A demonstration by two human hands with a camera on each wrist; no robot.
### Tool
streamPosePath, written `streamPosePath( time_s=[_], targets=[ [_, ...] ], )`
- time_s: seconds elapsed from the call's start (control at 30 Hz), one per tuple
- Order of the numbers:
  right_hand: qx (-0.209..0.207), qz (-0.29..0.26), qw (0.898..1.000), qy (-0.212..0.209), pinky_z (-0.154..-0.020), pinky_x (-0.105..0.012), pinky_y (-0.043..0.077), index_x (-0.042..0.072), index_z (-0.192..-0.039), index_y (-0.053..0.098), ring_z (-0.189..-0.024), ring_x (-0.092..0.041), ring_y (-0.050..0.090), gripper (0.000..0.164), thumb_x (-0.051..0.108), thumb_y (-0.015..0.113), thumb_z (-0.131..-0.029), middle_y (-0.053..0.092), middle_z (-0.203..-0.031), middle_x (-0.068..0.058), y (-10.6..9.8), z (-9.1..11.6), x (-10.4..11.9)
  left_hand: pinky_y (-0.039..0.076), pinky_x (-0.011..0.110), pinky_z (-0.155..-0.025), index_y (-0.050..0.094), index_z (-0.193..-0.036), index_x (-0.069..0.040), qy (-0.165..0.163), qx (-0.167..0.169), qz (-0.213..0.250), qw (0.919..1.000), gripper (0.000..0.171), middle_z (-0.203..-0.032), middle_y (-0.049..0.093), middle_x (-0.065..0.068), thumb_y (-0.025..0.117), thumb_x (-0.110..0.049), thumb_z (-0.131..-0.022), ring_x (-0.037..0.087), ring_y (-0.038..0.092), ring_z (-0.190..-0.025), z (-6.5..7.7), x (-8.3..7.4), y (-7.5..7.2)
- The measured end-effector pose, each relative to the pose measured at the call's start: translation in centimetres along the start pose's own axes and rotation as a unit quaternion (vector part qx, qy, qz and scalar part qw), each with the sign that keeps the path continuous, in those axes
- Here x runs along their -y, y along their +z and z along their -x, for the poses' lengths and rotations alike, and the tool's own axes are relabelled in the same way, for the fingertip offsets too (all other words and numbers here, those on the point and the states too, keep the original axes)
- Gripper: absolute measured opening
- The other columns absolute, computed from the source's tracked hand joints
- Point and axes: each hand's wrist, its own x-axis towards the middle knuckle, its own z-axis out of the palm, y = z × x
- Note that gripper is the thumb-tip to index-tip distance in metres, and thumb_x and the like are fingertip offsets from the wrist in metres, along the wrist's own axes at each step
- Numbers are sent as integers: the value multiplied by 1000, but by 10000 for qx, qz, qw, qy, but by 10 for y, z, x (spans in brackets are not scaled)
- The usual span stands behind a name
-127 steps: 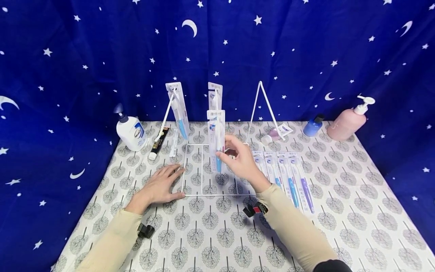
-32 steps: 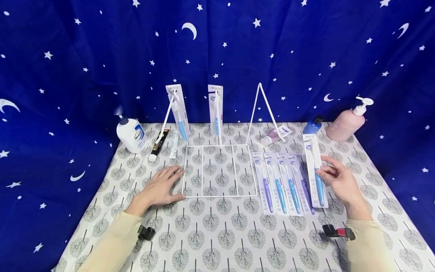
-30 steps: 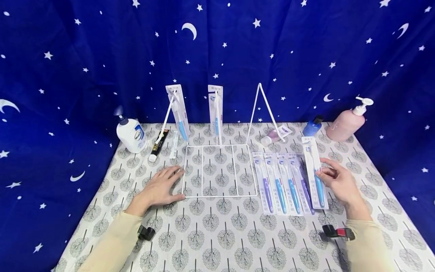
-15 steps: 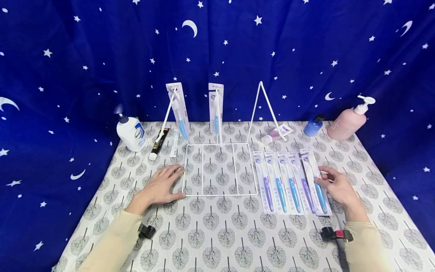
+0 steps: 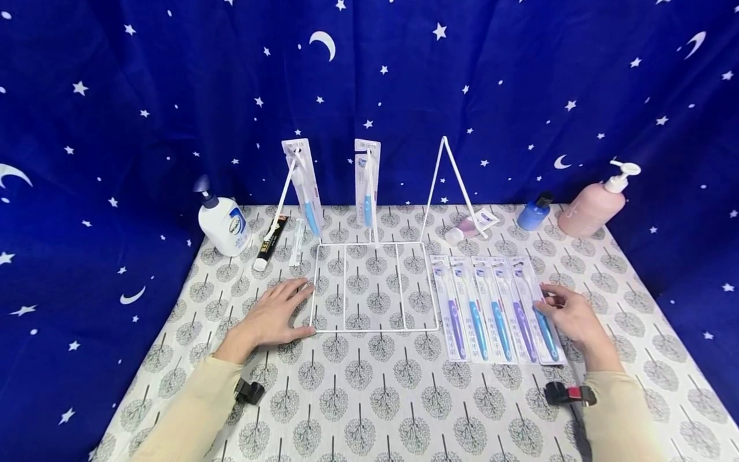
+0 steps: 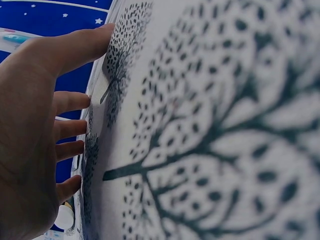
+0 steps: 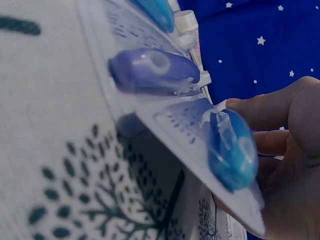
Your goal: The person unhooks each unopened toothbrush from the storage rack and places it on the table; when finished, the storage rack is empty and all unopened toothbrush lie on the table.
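My right hand (image 5: 571, 314) pinches the right edge of a packaged blue toothbrush (image 5: 543, 321) at the right end of a row. In the right wrist view, the thumb lies on the clear blister beside the blue handle (image 7: 234, 152), and the card is tilted off the cloth. Beside it lies a packaged purple toothbrush (image 5: 522, 324), with several more packs to its left. My left hand (image 5: 277, 314) rests with spread fingers at the left side of a white wire rack (image 5: 379, 330). Packaged toothbrushes hang on its left (image 5: 306, 192) and middle (image 5: 367, 186) arms; the right arm is bare.
White pump bottle (image 5: 225, 228), black toothpaste tube (image 5: 270, 244) and a slim clear packet (image 5: 297, 242) are left of the rack. Behind the row are a pink tube (image 5: 470, 228), a blue bottle (image 5: 534, 213) and a pink pump bottle (image 5: 591, 208). A blue curtain (image 5: 491, 90) stands behind.
My right hand has carried the blue toothbrush pack from the middle rack arm to the right, then lowered it to the row's right end. My left hand has stayed by the rack.
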Motion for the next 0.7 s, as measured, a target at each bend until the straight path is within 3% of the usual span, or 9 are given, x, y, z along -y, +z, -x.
streamPosePath(
  time_s=[0.33,0.7],
  targets=[
    [-165,1049,9940,264,-57,-32,41,1,-114,59,-70,-24,57,41,30,59,-86,65,-85,-18,1,3,3,20,56,-109,26,-144,-21,-61,70,1,10000,89,-152,18,6,50,-71,-74,30,19,-137,0,0,1],
    [-76,1264,9906,516,-66,-50,43,5,-111,63,-86,-43,57,39,35,58,-87,67,-91,-19,0,6,6,19,56,-109,25,-145,-21,-69,123,-2,9999,90,-152,17,5,49,-72,-75,29,18,-138,0,0,1]
  ],
)
